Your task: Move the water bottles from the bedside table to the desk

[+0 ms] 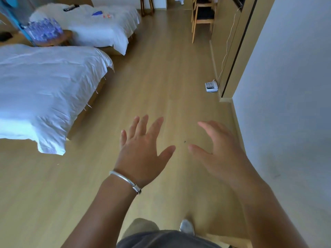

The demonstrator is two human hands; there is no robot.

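We hold our left hand (143,149), with its silver bangle (125,181), and our right hand (220,154) out over the pale wooden floor (161,77), fingers spread wide and empty. The blurred blue-and-clear plastic shapes (43,29) on the round wooden bedside table (67,35), top left between the two white-sheeted beds (44,86), may be the water bottles; we cannot tell. They stand well apart from both hands. A white telephone (211,86) lies on the floor by the wall.
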